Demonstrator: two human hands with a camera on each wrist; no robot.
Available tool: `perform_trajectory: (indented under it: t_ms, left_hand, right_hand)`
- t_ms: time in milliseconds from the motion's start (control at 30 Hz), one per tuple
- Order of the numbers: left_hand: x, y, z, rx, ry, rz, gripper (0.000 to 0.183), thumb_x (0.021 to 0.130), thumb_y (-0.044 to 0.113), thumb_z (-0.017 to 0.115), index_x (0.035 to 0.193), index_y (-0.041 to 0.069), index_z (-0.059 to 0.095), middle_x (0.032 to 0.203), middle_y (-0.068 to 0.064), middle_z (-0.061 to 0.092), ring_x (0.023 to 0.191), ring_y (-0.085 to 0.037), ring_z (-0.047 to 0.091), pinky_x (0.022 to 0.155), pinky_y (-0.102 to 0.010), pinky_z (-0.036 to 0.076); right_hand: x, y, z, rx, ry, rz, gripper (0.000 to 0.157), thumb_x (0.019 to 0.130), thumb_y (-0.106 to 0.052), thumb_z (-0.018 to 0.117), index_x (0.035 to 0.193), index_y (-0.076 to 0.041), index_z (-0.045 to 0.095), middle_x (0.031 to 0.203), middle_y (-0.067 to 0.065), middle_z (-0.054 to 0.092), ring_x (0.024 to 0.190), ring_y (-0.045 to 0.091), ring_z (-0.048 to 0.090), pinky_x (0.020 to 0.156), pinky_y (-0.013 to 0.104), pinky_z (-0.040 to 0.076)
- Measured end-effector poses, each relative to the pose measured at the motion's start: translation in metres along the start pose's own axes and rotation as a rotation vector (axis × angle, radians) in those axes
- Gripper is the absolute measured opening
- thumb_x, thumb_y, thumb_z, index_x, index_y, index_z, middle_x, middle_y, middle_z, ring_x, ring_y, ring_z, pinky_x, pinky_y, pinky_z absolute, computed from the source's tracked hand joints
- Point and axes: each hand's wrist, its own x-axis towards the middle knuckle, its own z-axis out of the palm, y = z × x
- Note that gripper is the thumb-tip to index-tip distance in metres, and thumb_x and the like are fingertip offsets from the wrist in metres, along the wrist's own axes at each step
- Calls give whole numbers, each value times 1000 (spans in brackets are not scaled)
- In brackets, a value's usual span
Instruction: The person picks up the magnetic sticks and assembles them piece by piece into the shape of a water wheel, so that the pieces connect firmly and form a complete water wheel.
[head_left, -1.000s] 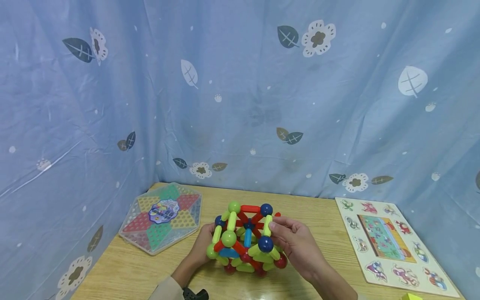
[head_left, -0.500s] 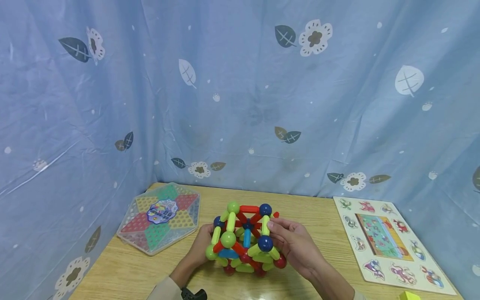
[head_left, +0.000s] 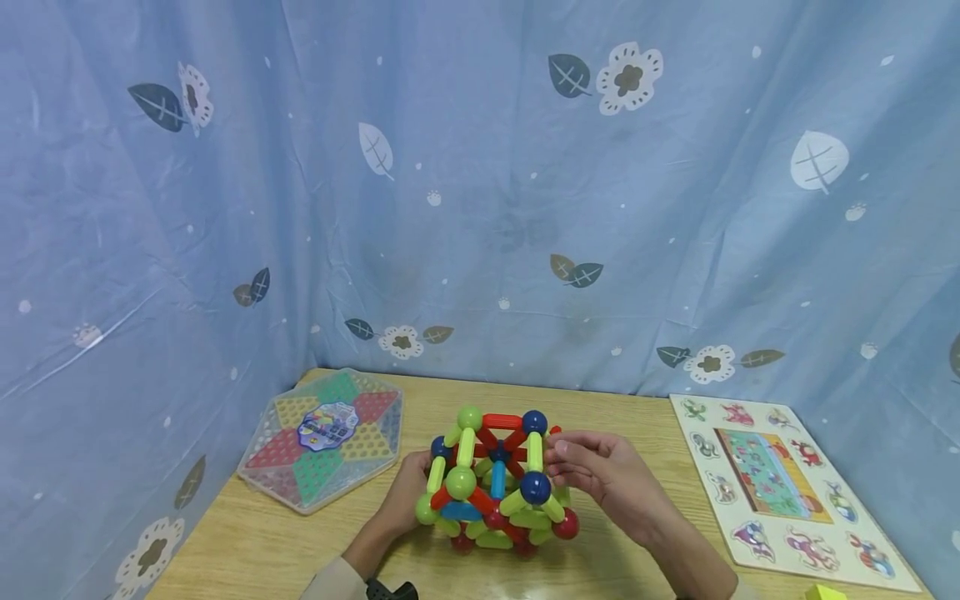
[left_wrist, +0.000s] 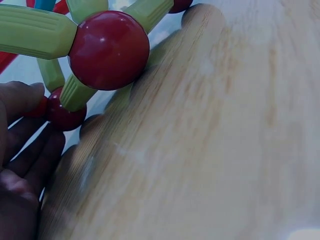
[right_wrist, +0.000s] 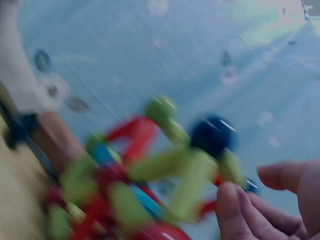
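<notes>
A magnetic ball-and-stick model [head_left: 498,481] stands on the wooden table, built of green, red and blue rods joined by coloured balls. At its left side my left hand [head_left: 405,498] grips it. The left wrist view shows that thumb and fingers around a red rod beside a small red ball [left_wrist: 67,112]; a nearer red ball [left_wrist: 109,50] is joined to green rods. My right hand [head_left: 611,483] is at the model's right side, near the upright green rod [head_left: 534,452]. In the right wrist view its thumb [right_wrist: 282,176] and fingers are spread apart, holding nothing.
A clear hexagonal Chinese checkers box [head_left: 322,442] lies at the back left. To the right is a picture puzzle board [head_left: 795,492] with sea animals. A yellow block [head_left: 825,592] shows at the lower edge. Blue curtain [head_left: 480,208] closes off the back and sides.
My right thumb and fingers have let go of the upright green rod and drawn back slightly to the right. The left hand keeps its grip and the model stays in place.
</notes>
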Motion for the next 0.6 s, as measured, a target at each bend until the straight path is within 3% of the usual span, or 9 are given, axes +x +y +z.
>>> perform_trajectory:
  t_ms: [133,267,467,600]
  left_hand:
    - [1,0,2,-10,-15,14,25,95,12,84,118,3,80,109,-11,82,102,-8,73,95,-23,59]
    - [0,0,1,-21,-25,19,23,94,11,86,114,2,81,105,-10,82,100,-7,72,94,-23,59]
    - [0,-2,0,-3,-26,27,23,91,11,89,112,4,82,103,-8,82,98,-7,72,92,-22,59]
    - [1,-2,0,10,-28,13,23,91,12,89,111,4,82,102,-7,82,98,-7,72,93,-22,59]
  right_hand:
    - [7,-4,-41,59,-35,-63,20,113,-13,61,126,-6,75,114,3,83,103,12,79,96,27,63]
    - [24,9,-75,96,31,-29,19,114,-14,60,127,-10,73,114,-1,82,107,10,78,99,25,62]
    - [61,38,-98,-10,171,60,53,110,-19,68,151,9,53,127,7,79,113,13,77,101,28,61]
    - [78,49,-95,-71,229,90,60,108,-18,72,152,17,49,132,18,76,110,16,78,99,32,63]
